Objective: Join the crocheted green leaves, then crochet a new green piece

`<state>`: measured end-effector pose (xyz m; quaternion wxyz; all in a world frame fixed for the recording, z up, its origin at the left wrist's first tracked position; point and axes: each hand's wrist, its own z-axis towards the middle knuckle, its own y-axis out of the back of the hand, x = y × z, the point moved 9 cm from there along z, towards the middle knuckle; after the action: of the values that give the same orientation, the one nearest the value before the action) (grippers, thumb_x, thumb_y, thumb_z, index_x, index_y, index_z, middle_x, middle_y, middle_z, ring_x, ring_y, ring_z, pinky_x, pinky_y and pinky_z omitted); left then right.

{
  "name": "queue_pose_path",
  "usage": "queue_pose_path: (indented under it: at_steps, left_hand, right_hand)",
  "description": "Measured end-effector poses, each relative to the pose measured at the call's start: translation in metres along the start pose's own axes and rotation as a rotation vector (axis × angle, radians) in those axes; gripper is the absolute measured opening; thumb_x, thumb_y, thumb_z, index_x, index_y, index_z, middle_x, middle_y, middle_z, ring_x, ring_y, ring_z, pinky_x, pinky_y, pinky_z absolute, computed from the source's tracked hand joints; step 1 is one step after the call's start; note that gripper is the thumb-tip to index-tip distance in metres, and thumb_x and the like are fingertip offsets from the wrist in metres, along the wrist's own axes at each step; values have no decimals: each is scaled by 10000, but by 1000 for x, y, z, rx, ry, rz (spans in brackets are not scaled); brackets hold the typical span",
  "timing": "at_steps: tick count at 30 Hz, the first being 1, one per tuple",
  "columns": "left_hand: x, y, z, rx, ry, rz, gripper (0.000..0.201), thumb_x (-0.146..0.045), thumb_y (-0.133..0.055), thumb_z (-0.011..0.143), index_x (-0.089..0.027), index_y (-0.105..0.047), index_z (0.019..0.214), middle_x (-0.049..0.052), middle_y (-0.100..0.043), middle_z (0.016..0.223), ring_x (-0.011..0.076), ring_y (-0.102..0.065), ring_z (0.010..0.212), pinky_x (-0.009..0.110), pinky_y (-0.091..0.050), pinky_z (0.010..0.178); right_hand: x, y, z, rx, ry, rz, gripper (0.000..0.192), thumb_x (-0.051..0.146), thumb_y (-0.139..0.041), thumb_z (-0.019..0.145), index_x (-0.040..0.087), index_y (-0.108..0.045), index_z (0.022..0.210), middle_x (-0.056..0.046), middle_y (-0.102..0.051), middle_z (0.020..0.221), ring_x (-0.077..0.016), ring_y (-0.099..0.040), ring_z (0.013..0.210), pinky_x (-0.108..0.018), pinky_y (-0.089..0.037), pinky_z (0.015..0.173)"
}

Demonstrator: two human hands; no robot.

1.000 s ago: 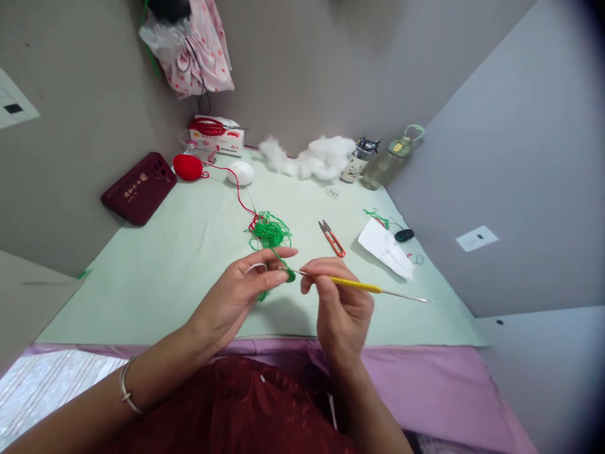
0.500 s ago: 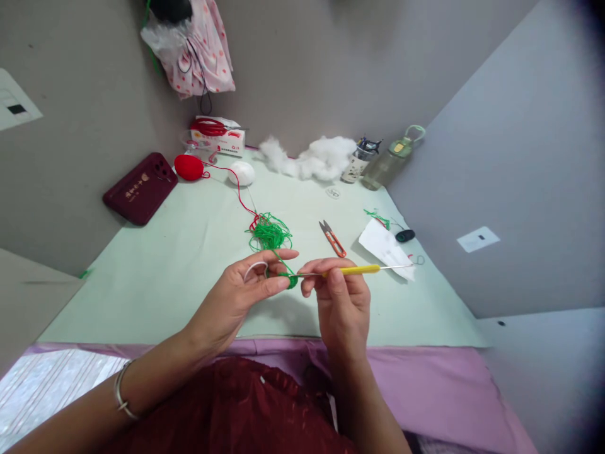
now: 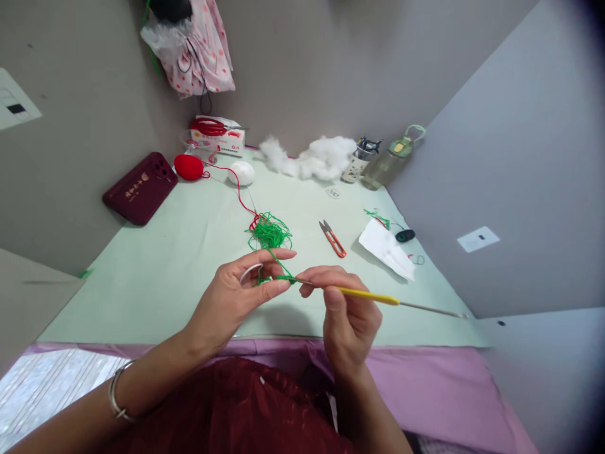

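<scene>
Now right grip (image 3: 347, 309) pinches crochet hook (image 3: 373, 295); left grip (image 3: 236, 296) pinches green yarn (image 3: 278, 276) at 9 o'clock; slack tension risks a dropped loop.

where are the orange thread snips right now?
Head view: the orange thread snips lie on the green table mat, right of centre, between the green yarn tangle and the white paper, beyond the right hand.
</scene>
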<state>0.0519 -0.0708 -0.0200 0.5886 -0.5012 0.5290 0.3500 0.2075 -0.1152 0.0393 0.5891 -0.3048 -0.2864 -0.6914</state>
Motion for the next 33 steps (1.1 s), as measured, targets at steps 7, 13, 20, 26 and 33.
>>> queue_pose_path:
  at_steps: [7,13,20,26,33]
  left_hand:
    - [-10,2,-2,-47,-48,72,340,-339,-858,792,-314,-809,1128,-12,-657,858,169,-611,869,309,-459,901]
    - [-14,3,-2,-80,-91,161,348,-332,-843,808,-326,-802,1154,-18,-665,860,186,-617,923,351,-402,1024]
    - [5,-7,0,-6,43,-166,430,-290,-856,803,-328,-771,1223,-33,-636,835,145,-578,869,280,-422,920]
    - [18,-11,4,45,217,-432,383,-289,-861,784,-249,-801,1161,2,-650,886,140,-544,830,271,-428,862]
    - [4,-7,-1,11,70,-154,434,-303,-852,799,-326,-777,1226,-10,-649,880,159,-558,870,294,-428,900]
  right_hand:
    - [8,-5,-3,74,93,-116,258,104,-510,1013,243,-712,1093,-48,-749,948,-198,-707,926,-379,-568,802]
    - [9,-7,-3,92,125,-169,256,108,-510,1011,253,-705,1094,-52,-757,943,-207,-711,916,-392,-584,795]
    - [14,-20,-22,94,343,-579,434,56,-635,928,329,-706,1258,-62,-750,1114,-208,-720,991,-346,-605,806]
    - [5,-2,-10,-57,126,-258,293,111,-570,985,293,-744,1135,-44,-746,938,-189,-692,822,-356,-588,711]
    - [-8,-6,1,-48,-32,-45,227,142,-575,996,272,-759,1027,-33,-738,912,-167,-673,787,-335,-571,688]
